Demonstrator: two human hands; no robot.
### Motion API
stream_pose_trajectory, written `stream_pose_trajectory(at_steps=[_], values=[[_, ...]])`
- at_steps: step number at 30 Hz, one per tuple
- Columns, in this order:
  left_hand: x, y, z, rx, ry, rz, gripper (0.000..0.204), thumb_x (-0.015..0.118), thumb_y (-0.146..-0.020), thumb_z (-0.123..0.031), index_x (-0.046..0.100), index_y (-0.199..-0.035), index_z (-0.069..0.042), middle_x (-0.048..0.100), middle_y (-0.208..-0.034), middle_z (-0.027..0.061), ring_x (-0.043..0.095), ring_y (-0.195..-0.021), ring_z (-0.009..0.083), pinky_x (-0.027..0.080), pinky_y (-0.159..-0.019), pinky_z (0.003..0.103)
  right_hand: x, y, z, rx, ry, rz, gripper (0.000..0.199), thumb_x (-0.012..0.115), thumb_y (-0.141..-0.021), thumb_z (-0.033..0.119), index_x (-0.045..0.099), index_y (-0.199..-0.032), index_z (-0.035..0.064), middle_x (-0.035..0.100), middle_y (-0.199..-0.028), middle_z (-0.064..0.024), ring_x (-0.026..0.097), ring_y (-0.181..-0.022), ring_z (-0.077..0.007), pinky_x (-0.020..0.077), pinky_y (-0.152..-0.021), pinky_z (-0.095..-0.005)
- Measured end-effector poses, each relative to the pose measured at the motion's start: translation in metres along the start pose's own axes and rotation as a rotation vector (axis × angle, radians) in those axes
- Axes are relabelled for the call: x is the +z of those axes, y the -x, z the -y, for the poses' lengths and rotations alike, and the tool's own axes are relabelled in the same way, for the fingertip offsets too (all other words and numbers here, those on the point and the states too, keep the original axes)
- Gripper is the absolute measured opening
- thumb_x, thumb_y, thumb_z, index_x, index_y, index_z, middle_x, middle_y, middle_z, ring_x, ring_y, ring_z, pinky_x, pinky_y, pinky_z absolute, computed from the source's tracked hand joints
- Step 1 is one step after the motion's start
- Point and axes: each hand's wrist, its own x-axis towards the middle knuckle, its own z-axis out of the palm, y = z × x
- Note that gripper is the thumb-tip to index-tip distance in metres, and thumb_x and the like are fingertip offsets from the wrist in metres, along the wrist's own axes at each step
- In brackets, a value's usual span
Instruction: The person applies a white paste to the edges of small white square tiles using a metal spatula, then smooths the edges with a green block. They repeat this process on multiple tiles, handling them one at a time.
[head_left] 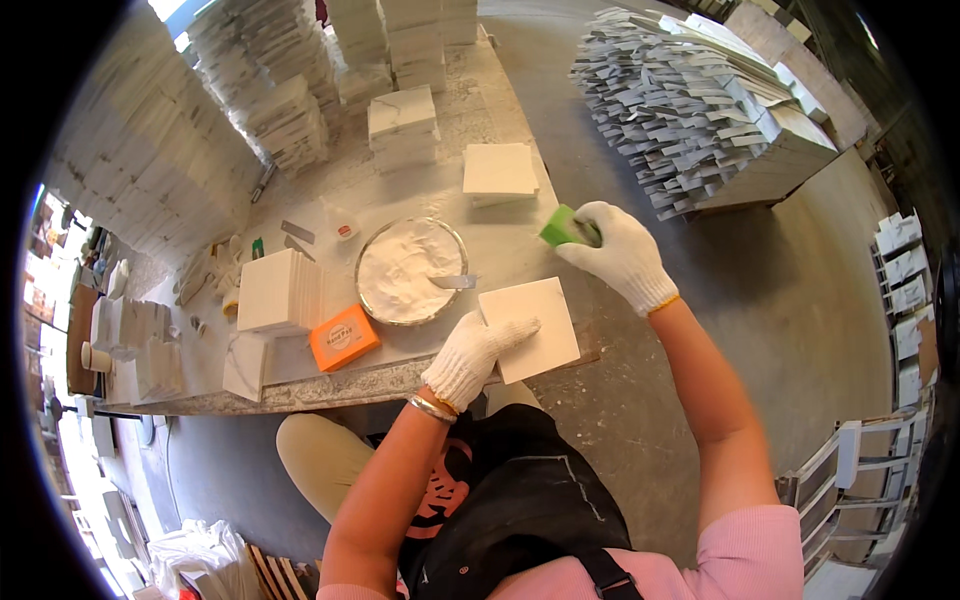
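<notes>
My left hand (pixel 468 358), in a white knit glove, grips a square white tile (pixel 553 325) at its left edge, with fingers stretched across its face. The tile is at the table's front right edge, partly over it. Up and to the right of the tile, clear of it, my gloved right hand (pixel 622 252) is closed round a green sanding pad (pixel 560 228). To the left of the tile stands a round bowl (pixel 368 300) of white powder (pixel 408 262), with a flat metal scraper (pixel 455 282) stuck in it.
An orange box (pixel 344 338) and a row of upright tiles (pixel 268 290) sit left of the bowl. Short tile stacks (pixel 498 170) (pixel 402 125) stand behind it, with tall stacks (pixel 150 120) at the back left. A big pile of stone strips (pixel 680 115) stands beyond the table's right side.
</notes>
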Motion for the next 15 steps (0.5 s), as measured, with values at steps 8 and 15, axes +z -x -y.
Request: stream_pose_trajectory(at_steps=[8, 15], values=[[0.024, -0.069, -0.014, 0.197, -0.351, 0.174, 0.049, 0.078, -0.09, -0.033, 0.069, -0.122, 0.002, 0.074, -0.107, 0.0084, 0.069, -0.089, 0.0136, 0.056, -0.077, 0.029, 0.023, 0.092, -0.092, 0.418, -1.143, -0.153, 0.063, 0.068, -0.096, 0.035, 0.053, -0.145, -0.0026, 0.065, -0.129, -0.0088, 0.06, -0.118, -0.0171, 0.045, -0.105, -0.0319], [0.031, -0.08, -0.015, 0.329, -0.894, -0.149, 0.061, 0.081, -0.084, -0.038, 0.065, -0.128, 0.001, 0.075, -0.107, 0.013, 0.073, -0.093, 0.0232, 0.058, -0.083, 0.037, 0.047, 0.1, -0.089, 0.37, -1.402, -0.199, 0.068, 0.065, -0.097, 0.031, 0.044, -0.153, -0.0006, 0.056, -0.143, -0.0097, 0.054, -0.129, -0.0187, 0.0427, -0.11, -0.035]])
